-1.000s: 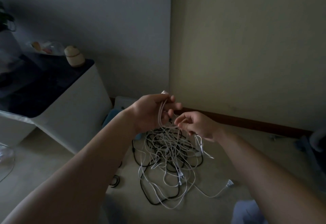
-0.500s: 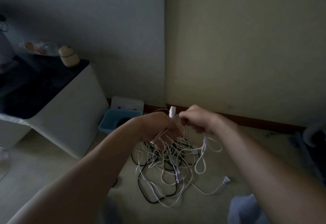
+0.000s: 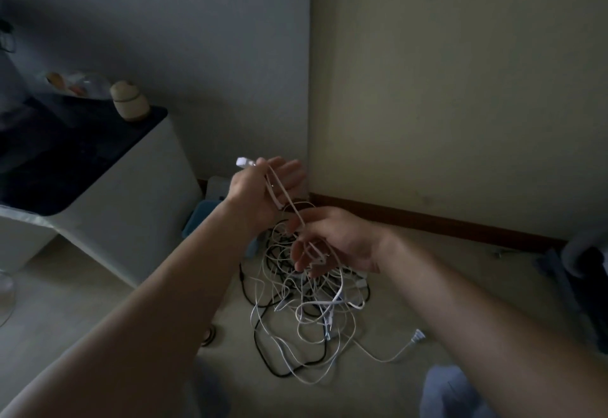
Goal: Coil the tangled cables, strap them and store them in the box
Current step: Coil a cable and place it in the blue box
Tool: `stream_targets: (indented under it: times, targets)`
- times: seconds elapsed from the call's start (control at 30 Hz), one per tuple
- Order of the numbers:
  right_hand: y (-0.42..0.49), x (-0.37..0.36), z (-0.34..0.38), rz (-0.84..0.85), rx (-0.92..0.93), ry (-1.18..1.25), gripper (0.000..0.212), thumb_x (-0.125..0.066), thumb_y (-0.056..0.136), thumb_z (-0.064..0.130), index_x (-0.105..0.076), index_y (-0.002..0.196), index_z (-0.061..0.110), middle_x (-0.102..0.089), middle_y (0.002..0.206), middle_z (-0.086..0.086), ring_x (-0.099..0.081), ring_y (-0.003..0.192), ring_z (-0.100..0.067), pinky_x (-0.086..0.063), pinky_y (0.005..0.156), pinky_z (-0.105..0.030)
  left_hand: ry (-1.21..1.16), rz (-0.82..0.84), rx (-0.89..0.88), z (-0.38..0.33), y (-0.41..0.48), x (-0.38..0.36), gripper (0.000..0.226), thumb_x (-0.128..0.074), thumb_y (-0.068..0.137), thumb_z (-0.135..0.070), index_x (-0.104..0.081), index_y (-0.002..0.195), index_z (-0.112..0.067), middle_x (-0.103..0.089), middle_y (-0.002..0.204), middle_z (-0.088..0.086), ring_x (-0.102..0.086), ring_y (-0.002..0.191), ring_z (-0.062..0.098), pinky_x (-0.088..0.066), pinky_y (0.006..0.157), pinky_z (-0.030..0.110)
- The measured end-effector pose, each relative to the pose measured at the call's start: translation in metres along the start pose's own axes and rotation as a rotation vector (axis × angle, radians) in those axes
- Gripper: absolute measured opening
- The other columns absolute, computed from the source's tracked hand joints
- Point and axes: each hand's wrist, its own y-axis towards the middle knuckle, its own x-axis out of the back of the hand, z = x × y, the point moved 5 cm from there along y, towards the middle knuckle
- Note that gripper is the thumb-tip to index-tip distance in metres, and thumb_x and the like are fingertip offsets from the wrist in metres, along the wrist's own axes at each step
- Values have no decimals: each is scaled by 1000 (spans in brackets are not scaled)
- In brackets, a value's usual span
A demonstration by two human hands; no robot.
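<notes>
Above the black-and-white cable tangle, our left hand pinches the limp, light thin white cable by its stiff plug; whether our right hand grips it, we cannot tell.

Smooth plastic over a matt floor
The white cables and black cables have smooth, faintly glossy plastic sheaths. The floor looks pale, smooth and matt, the skirting board dark wood, the wall flat matt paint, the blue box plastic.

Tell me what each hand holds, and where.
The left hand pins the white cable just behind its plug; it runs down across the right hand, grip there unclear.
</notes>
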Motion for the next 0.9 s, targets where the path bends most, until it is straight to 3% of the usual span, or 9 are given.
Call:
stream_targets:
  times: [0.1, 0.2, 0.3, 0.37, 0.5, 0.6, 0.73, 0.9]
  targets:
    - [1, -1, -5, 35, -33, 13, 20, -43, 97, 12, -61, 105, 11, -72, 82, -10, -68, 71, -22, -53, 55, -27, -72, 28, -17, -10, 0, 1, 36, -27, 111, -27, -52, 119, -2, -77, 96, 12, -70, 65, 13, -56, 60, 28]
    - [2, 0, -13, 90, -113, -19, 29, -40, 90, 12, -61, 111, 10, -70, 92, -12, -63, 67, -20, -49, 52, -25, -59, 15, -44, -15, 4, 3, 28, -31, 110, -25, -53, 102, -10, -72, 81, 0, -40, 41, 3, -35, 43, 17]
    - [7, 11, -26, 60, -134, -149, 37, -42, 87, 14, -57, 121, 11, -67, 86, -10, -41, 48, -11, -31, 40, -21, -110, 57, -17, -21, 6, 3, 28, -30, 110, -26, -49, 95, -12, -56, 74, -4, -26, 35, 4, -21, 34, 17]
    - [8, 20, -36, 54, -138, -192, 36, -45, 89, 21, -59, 122, 13, -58, 73, -3, -30, 47, -9, -25, 39, -21, -136, 67, -39, -29, 7, 7, 26, -28, 110, -25, -45, 93, -14, -46, 71, -5, -22, 35, 5, -19, 33, 17]
    - [9, 45, -45, -84, 2, -28, 27, -49, 102, 36, -61, 91, 14, -32, 61, 4, -23, 48, -10, -20, 39, -22, -197, -11, -91, -51, 9, 28, 30, -27, 110, -22, -43, 86, -15, -40, 58, -7, -21, 35, 5, -15, 34, 17]
    - [11, 64, -53, -209, 52, -27, 28, -49, 105, 30, -58, 86, 12, -34, 57, 7, -24, 47, -8, -22, 38, -19, -188, -25, -62, -52, 7, 34, 32, -25, 110, -22, -43, 84, -13, -40, 54, -6, -22, 33, 5, -15, 35, 17]
    - [14, 79, -68, -364, 7, -148, 24, -52, 105, 22, -61, 87, 8, -42, 53, 10, -35, 47, -6, -35, 46, -21, -107, 141, 107, -26, -4, 8, 37, -29, 108, -27, -52, 90, -6, -44, 51, -7, -25, 32, 4, -18, 33, 16]
    - [15, 94, -58, -563, 60, -362, 26, -56, 103, 22, -62, 79, 14, -53, 56, 2, -50, 52, -11, -43, 59, -27, 149, 548, 488, 23, -32, -24, 46, -37, 99, -43, -55, 109, -3, -60, 71, -1, -27, 39, 0, -20, 37, 9]
